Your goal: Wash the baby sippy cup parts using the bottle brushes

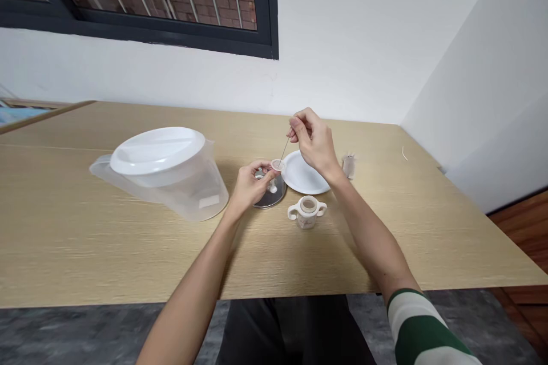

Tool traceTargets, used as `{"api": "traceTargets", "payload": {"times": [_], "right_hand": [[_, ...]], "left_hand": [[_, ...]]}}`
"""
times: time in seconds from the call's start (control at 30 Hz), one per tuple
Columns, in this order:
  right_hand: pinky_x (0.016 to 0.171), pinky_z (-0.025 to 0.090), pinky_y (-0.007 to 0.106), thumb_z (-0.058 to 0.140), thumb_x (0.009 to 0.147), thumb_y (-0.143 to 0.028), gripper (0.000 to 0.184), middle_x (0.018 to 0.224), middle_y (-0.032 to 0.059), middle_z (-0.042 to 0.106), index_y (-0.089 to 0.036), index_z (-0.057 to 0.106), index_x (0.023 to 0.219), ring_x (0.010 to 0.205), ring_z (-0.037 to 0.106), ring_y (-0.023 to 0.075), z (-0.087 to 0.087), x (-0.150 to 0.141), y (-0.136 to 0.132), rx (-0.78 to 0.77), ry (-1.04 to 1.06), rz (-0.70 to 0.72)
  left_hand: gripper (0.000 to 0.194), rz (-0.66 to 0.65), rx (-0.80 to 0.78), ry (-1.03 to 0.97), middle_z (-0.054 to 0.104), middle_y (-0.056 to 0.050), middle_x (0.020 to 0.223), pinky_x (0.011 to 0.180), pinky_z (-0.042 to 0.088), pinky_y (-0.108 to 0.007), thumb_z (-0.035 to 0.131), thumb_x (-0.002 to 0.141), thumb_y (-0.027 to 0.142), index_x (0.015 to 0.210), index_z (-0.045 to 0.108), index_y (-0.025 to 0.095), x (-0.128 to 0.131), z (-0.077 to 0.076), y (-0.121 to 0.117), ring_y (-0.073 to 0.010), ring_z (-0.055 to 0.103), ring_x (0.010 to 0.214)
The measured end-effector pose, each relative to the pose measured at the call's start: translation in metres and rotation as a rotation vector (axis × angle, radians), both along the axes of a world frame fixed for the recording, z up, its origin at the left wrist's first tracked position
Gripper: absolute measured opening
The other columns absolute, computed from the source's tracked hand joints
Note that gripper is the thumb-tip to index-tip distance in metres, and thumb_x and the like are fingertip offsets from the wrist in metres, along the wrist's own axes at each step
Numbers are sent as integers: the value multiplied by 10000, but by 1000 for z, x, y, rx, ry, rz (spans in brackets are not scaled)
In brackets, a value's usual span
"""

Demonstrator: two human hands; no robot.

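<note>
Above a shiny round metal piece point(270, 199), my left hand point(252, 183) pinches a small round whitish piece point(278, 165) at its rim. My right hand point(314, 140) is raised a little higher, its fingertips closed on a thin metal needle-like rod point(286, 147). The rod slants down, and its lower end meets the small round piece. A white plate point(306, 177) lies behind and below my right wrist. Just in front of the plate stands a small cream two-handled pot point(307, 214) with an open round mouth. My left fingers partly hide the metal piece.
A large translucent pitcher point(192, 194) with a white lid point(158, 151) stands to the left. A small grey crumpled packet point(349, 166) lies right of the plate, and a thin white strip point(405, 153) is farther right. The wooden table point(128, 262) meets a white wall.
</note>
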State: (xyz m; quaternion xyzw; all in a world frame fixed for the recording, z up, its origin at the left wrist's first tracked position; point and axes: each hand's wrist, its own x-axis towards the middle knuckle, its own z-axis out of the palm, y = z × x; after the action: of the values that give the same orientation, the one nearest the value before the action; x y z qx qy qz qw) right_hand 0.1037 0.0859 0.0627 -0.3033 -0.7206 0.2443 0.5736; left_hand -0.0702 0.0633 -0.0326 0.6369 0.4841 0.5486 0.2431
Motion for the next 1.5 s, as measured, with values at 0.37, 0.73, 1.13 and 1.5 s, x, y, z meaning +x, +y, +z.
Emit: {"api": "traceTargets", "payload": {"times": [0.37,0.73,1.13,1.5], "right_hand": [[677,498,236,475,964,-476,291,693,-33,617,-216,520,843,648,613,94,-13,-11,6,-46,-71,69],[696,468,238,468,977,-386,237,721,-21,644,-206,545,844,663,610,100,-13,-12,4,-42,-197,77],[708,446,237,452,982,-341,225,724,-26,652,-205,560,840,677,609,103,-17,-16,4,-28,-252,58],[678,499,220,443,947,-592,376,755,-17,619,-232,528,881,661,592,86,8,11,1,22,68,-59]], "left_hand": [[216,24,35,3,740,-42,807,736,474,-292,723,745,378,832,757,182,-1,-1,2,-172,603,730],[239,10,38,-56,726,-41,775,689,466,-277,730,743,384,853,757,173,-2,-1,3,-157,583,684],[331,-28,11,-98,750,-77,845,664,476,-282,710,774,479,875,754,167,-4,0,3,-181,635,733],[226,-34,15,51,760,-57,883,764,479,-297,703,783,390,876,752,190,-2,0,1,-196,659,798]]}}
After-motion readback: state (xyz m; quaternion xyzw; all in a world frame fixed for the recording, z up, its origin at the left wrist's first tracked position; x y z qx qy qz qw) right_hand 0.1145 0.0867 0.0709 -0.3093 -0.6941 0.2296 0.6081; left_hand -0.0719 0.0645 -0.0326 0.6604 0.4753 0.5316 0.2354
